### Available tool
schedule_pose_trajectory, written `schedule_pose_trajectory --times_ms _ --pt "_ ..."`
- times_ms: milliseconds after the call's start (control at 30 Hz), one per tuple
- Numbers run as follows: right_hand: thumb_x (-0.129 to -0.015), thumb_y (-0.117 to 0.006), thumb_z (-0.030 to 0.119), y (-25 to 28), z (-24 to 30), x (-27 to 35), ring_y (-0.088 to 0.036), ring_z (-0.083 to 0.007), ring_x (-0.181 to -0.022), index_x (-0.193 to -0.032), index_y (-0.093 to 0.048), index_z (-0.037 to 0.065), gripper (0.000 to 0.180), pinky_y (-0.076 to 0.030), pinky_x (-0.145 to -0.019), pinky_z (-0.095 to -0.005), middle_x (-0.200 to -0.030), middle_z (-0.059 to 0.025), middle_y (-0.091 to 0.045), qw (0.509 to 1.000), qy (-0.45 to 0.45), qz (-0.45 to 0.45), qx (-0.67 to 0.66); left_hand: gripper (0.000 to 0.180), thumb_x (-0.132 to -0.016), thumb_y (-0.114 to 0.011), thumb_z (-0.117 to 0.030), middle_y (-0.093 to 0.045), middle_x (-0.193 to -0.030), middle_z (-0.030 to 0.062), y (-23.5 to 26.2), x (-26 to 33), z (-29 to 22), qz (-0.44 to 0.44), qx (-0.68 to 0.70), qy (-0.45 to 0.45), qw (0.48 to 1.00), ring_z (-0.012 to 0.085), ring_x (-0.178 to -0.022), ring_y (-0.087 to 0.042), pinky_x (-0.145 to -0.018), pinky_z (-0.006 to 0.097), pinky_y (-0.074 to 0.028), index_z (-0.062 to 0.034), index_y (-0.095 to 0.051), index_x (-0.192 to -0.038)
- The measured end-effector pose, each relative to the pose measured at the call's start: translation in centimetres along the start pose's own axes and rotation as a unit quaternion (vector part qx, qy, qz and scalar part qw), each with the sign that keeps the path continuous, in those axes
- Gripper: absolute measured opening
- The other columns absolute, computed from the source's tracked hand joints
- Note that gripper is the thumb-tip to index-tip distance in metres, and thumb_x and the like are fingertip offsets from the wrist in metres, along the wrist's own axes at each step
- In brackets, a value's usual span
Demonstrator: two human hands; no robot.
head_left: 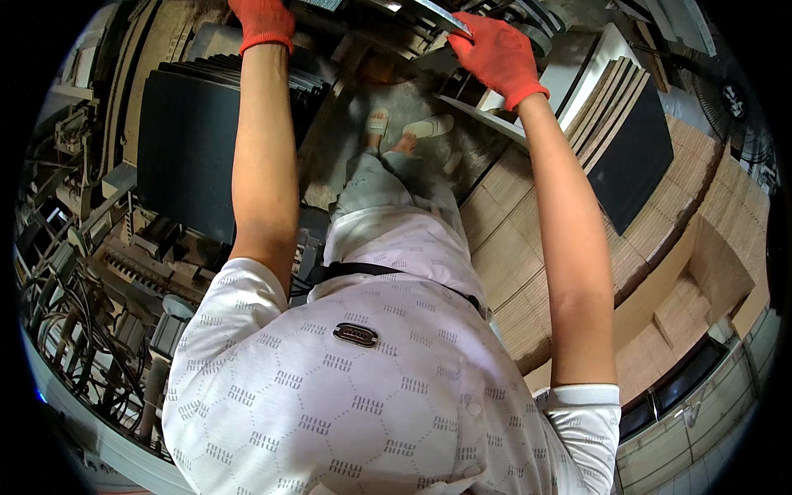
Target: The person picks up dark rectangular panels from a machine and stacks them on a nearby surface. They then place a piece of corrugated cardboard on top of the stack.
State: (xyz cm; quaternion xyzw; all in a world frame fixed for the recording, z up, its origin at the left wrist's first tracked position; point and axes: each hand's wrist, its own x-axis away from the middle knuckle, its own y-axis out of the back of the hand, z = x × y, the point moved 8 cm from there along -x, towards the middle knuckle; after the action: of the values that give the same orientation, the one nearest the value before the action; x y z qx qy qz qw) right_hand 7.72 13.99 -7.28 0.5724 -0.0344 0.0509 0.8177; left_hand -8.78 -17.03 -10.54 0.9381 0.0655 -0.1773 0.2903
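Both gloved hands, left hand [262, 22] and right hand [497, 54], grip a flat panel [441, 16].

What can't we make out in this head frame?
- Left hand: glove fingers cut off by the top edge; its grip cannot be told.
- Right hand: on a thin sheet, whose far end leaves the frame.
- Machinery at left: fisheye-bent, too small to tell parts.

Both arms reach forward in orange gloves: the right hand [497, 54] has its grip on the edge of a thin grey sheet [441, 15], the left hand [262, 21] sits at the frame's top above a stack of dark panels [188, 140]; pale slippers [412, 125] stand on the floor below
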Motion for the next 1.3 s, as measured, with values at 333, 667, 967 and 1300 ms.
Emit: schedule_pose_trajectory --times_ms 333,667,967,1300 --pt "-0.096 -0.06 0.04 -0.4 -0.2 0.0 -0.07 -0.0293 -0.109 -0.132 -0.068 0.023 0.042 -0.055 -0.094 -0.0402 -0.118 -0.0078 -0.074 1.0 -0.01 0.008 0.029 0.053 -0.102 -0.057 -0.049 -0.07 -0.102 0.0284 0.1 0.2 0.0 0.001 -0.082 0.028 0.996 0.0459 -0.101 -0.061 -0.094 0.048 -0.046 0.0023 -0.073 -0.104" --pt "-0.096 -0.059 0.038 -0.5 -0.1 -0.1 -0.07 -0.0302 -0.106 -0.13 -0.069 0.021 0.039 -0.056 -0.09 -0.0406 -0.115 -0.0078 -0.075 1.0 0.002 -0.002 0.027 0.059 -0.09 -0.075 -0.051 -0.072 -0.099 0.0238 0.3 0.6 1.3 -0.075 0.136 0.177 0.972 0.0336 -0.095 -0.064 -0.091 0.042 -0.048 0.0065 -0.074 -0.1" --pt "-0.091 -0.062 0.035 0.0 0.2 -0.1 -0.07 -0.0335 -0.098 -0.126 -0.072 0.019 0.039 -0.055 -0.086 -0.0415 -0.104 -0.0091 -0.076 1.0 0.0 -0.007 -0.013 0.046 -0.095 -0.073 -0.039 -0.074 -0.106 0.0195 0.8 0.1 -0.3 -0.054 0.123 0.084 0.987 0.0301 -0.097 -0.065 -0.091 0.041 -0.049 0.0058 -0.073 -0.101" --pt "-0.093 -0.062 0.039 0.1 0.4 0.0 -0.071 -0.0333 -0.097 -0.127 -0.071 0.019 0.041 -0.055 -0.086 -0.0414 -0.102 -0.0095 -0.076 1.0 0.009 -0.001 -0.007 0.046 -0.09 -0.08 -0.032 -0.074 -0.11 0.0097 0.0 0.8 0.2 -0.083 0.247 0.241 0.935 0.0262 -0.096 -0.063 -0.091 0.04 -0.049 0.0036 -0.069 -0.117"
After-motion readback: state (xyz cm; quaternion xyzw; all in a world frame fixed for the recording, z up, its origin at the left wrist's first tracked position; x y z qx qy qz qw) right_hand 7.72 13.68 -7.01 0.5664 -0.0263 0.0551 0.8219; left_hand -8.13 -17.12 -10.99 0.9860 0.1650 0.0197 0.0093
